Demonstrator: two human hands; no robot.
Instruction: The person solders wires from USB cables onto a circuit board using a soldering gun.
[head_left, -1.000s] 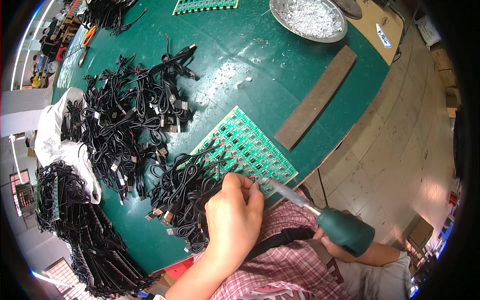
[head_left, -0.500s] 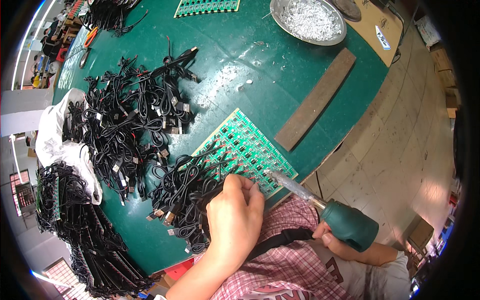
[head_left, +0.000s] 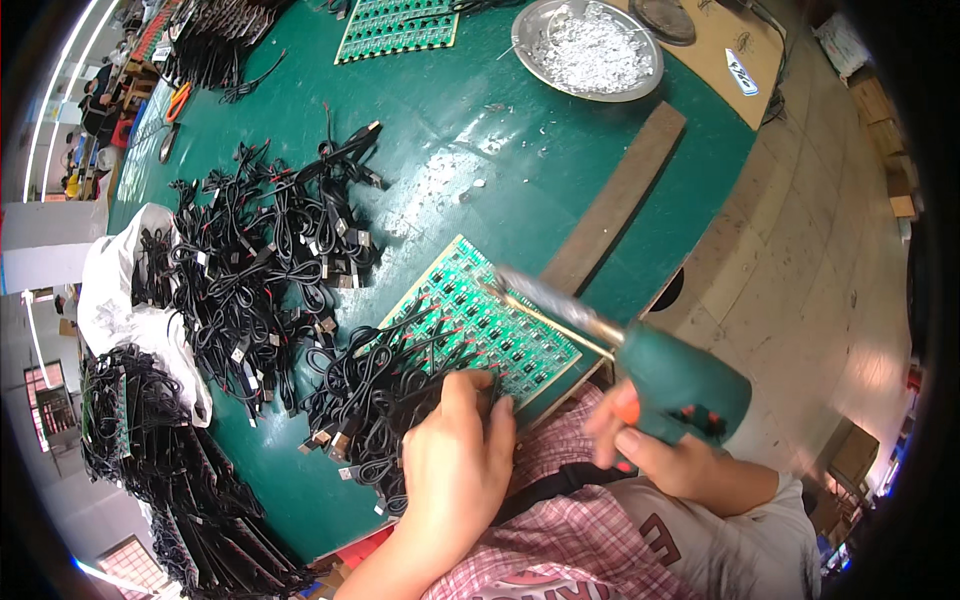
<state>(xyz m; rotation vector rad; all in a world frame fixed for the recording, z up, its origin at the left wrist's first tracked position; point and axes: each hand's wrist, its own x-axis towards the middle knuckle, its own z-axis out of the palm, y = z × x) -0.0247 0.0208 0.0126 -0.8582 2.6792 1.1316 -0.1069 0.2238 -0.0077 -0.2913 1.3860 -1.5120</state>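
A green circuit board panel point(head_left: 468, 268) lies on the table in front of me, with rows of small black parts and red wire ends along it. Black USB cables point(head_left: 365, 400) trail off its near left side in a tangled bundle. My left hand point(head_left: 455, 465) is closed at the board's near edge, thumb and fingers pinching a black cable. My right hand point(head_left: 650, 450) grips the handle of a green soldering gun point(head_left: 685, 375). Its grey barrel, with a thin brass-coloured tube alongside, points left over the board; whether the tip touches is unclear.
A brown flat bar point(head_left: 620, 195) lies beyond the board. At the back stands a metal bowl point(head_left: 525, 65) of whitish bits, near another board panel point(head_left: 395, 30). Cable heaps point(head_left: 290, 230), a white bag point(head_left: 150, 330) and stacked wired boards point(head_left: 190, 480) fill the left side.
The soldering gun has lifted and swung up and left, its barrel now further over the board. My left hand stays almost in place at the board's near edge. The whole view has shifted slightly.
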